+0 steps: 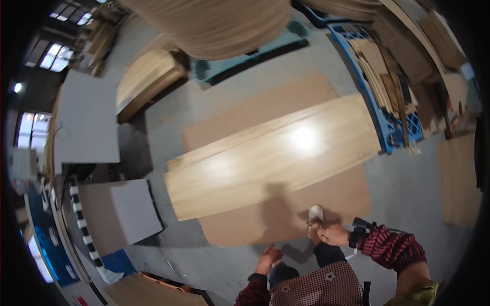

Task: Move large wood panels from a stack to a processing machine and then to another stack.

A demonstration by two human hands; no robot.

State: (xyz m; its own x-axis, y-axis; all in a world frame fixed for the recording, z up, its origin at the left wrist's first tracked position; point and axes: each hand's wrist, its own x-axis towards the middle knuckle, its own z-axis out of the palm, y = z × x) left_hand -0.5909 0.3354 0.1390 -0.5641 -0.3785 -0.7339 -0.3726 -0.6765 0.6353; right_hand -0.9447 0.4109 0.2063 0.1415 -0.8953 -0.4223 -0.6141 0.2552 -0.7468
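Observation:
My left hand (269, 256) hangs low near the bottom middle, fingers loosely apart, holding nothing that I can see. My right hand (332, 233) is to its right at knee height, close above my white shoe (315, 214); whether it grips anything is unclear. Both sleeves are red-and-black check, with a dark watch on each wrist. Ahead of my foot lies a long pale wooden veneer sheet (270, 155) on a larger brown board (286, 214) on the grey floor.
A tall stack of pale veneer sheets (214, 23) stands at the top. Blue pallets (388, 122) with brown wood strips are at the right. Another wood stack (145, 84) and grey boards (84, 120) lie at the left. Brown sheet (459, 178) at far right.

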